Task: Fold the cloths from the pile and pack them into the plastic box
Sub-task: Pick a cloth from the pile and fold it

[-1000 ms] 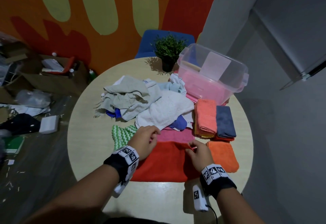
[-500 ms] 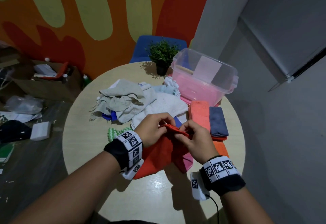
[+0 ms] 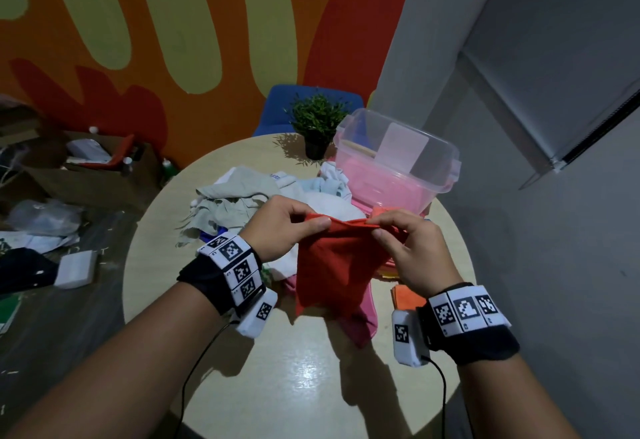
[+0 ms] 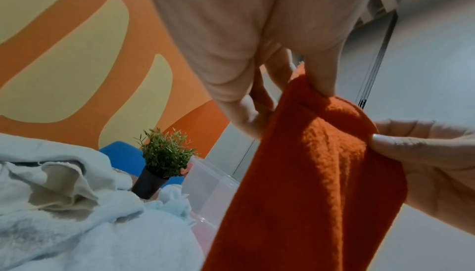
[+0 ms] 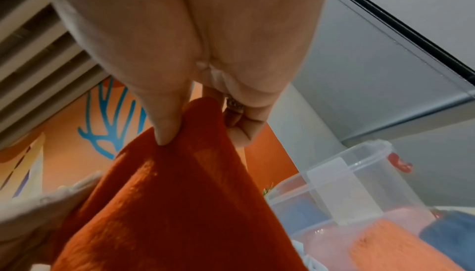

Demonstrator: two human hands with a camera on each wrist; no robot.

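The red cloth (image 3: 332,265) is held up in the air above the near part of the round table (image 3: 311,379), its top edge pinched between thumb and fingertips of the left hand (image 3: 284,231) at one end and of the right hand (image 3: 408,251) at the other, with the rest hanging down in front of a pink cloth (image 3: 360,317) that droops beneath it. Both hands are thus closed on the same cloth, the grips lying close together so that the top edge sags and bunches slightly between them. For the fold to come out clean, the two pinched corners would best be drawn apart until the edge is taut and level, and the hanging layers checked so that their edges match before anything is laid down. It cannot be told whether the pink cloth is caught in the grip or merely lies behind; it should be kept out of the fold. The unfolded pile (image 3: 242,196) lies beyond the hands, folded cloths (image 3: 405,295) sit to the right, and the plastic box (image 3: 398,168), already holding something pink, stands at the far right beside a potted plant (image 3: 318,123), within easy reach for packing.
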